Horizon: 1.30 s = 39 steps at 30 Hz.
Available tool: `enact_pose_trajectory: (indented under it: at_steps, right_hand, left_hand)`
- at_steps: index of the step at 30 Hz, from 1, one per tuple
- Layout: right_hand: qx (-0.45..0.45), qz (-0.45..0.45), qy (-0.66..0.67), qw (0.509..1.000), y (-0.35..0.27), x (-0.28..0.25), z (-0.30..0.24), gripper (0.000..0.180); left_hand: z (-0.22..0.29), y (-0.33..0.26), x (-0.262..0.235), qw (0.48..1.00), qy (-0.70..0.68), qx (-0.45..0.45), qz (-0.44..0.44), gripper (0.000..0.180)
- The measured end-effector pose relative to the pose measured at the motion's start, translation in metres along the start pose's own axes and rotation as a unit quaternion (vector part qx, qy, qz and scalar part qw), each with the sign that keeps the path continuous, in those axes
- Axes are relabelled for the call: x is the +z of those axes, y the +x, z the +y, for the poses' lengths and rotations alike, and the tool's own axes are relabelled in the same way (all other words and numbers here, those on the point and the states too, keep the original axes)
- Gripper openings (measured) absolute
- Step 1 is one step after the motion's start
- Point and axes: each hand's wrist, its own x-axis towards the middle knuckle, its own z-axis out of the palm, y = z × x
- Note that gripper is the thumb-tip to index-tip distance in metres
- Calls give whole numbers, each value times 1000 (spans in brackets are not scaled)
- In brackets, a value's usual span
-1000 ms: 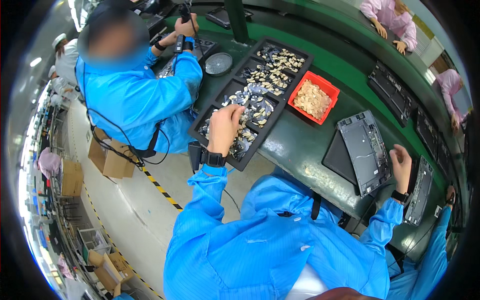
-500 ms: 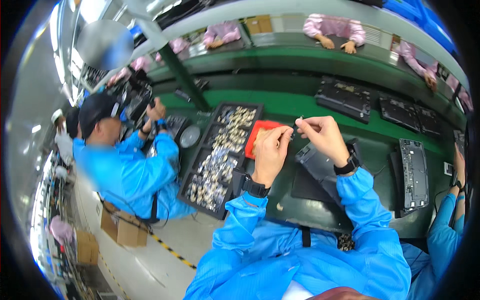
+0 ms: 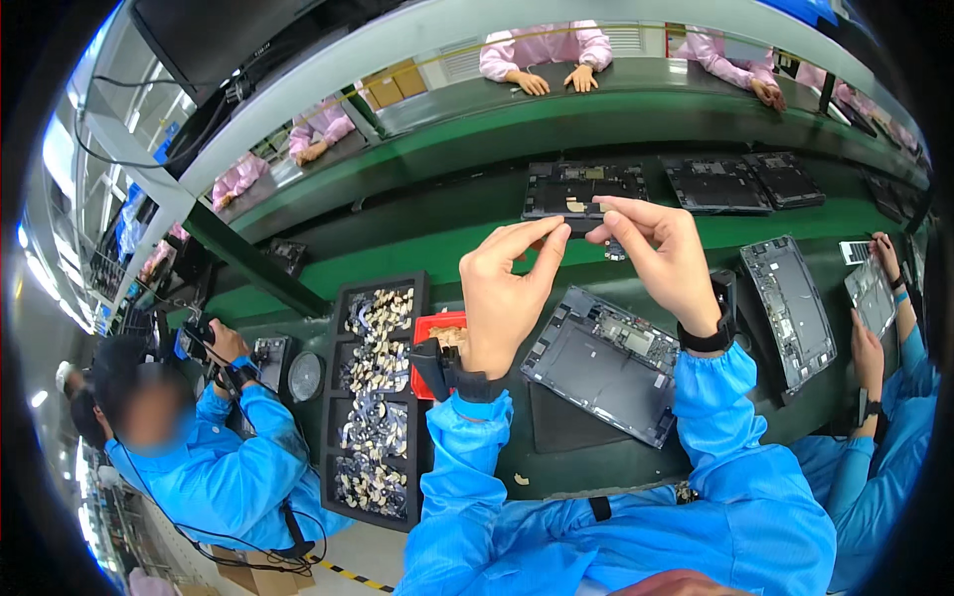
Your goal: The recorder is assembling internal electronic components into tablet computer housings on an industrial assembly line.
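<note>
We see our two hands raised together in front of us, above a green worktop [image 3: 467, 248]. Our left hand [image 3: 502, 298] has its fingers [image 3: 537, 243] pinched nearly closed, thumb against fingertip, on something too small to make out. Our right hand [image 3: 661, 253] mirrors it just beside, its fingers [image 3: 621, 211] pinched close together toward the left fingertips, almost touching them. Whatever sits between the two pinches is tiny and pale; we cannot tell what it is. Both wrists wear dark bands, and both arms are in bright blue sleeves.

Directly below our fingers lies an open tablet shell [image 3: 606, 363], dark grey, tilted on a black mat [image 3: 561, 427]. Beyond our fingertips, further along the worktop, rests a second opened tablet [image 3: 581, 189], partly hidden by our fingers. To the right of our right hand sits another opened shell [image 3: 795, 313].

To the left of our left hand stands a long black tray [image 3: 343, 397] with several compartments holding small pale and metallic parts. A red bin [image 3: 437, 328] is wedged between that tray and our left wrist, mostly hidden by the wrist.

Further left, a person in blue [image 3: 238, 467] works beside the tray. At the far right, another person's hands [image 3: 874, 328] rest on a tablet. Across the worktop, people in pink sleeves [image 3: 542, 50] rest their hands on its far edge
</note>
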Motion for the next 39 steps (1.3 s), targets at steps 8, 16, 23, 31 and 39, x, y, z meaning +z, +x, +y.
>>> enact_pose_trajectory:
  at_steps: [8,16,23,31,39]
  right_hand:
    - [-7,-47,56,997,-6,12,-7,24]
    - [-31,39,83,995,-8,9,-20,22]
    - [-41,41,71,996,-9,1,-30,24]
    - [-78,46,71,993,-10,-9,-36,24]
    - [-80,22,127,988,-15,9,-29,23]
  left_hand:
    - [-8,-1,-19,998,-43,-37,-27,16]
    - [46,27,-48,999,-28,42,-19,12]
    - [83,89,-59,987,-76,121,-79,12]
    - [62,75,-21,992,-41,64,-102,18]
    - [28,3,1,998,-49,40,23,30]
